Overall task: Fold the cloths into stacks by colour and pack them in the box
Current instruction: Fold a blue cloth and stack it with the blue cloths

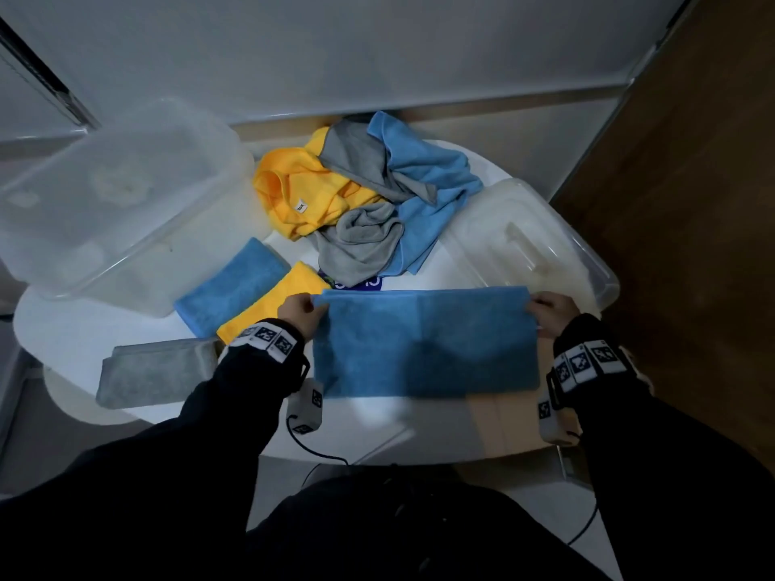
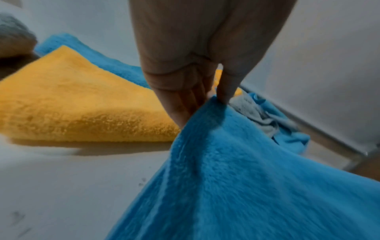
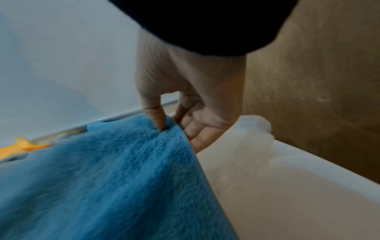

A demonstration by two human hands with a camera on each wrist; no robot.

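Blue cloth (image 1: 425,343) lies spread in the lower centre of the head view, on the white counter (image 1: 377,417), its far corners pinched by the left hand (image 1: 298,314) and the right hand (image 1: 551,314). Left of it sit a folded yellow cloth (image 1: 274,301), a folded blue cloth (image 1: 232,285) and a folded grey cloth (image 1: 157,371). An unfolded pile (image 1: 369,199) of yellow, grey and blue cloths fills the upper centre. The clear box (image 1: 113,203) stands at upper left, its lid (image 1: 545,245) at right.

Left wrist view: thumb and fingers (image 2: 226,91) are clamped on the blue corner at centre, the yellow fold at left.

Right wrist view: thumb and fingers (image 3: 156,118) pinch the other corner at centre, just beside the lid's rim at lower right.
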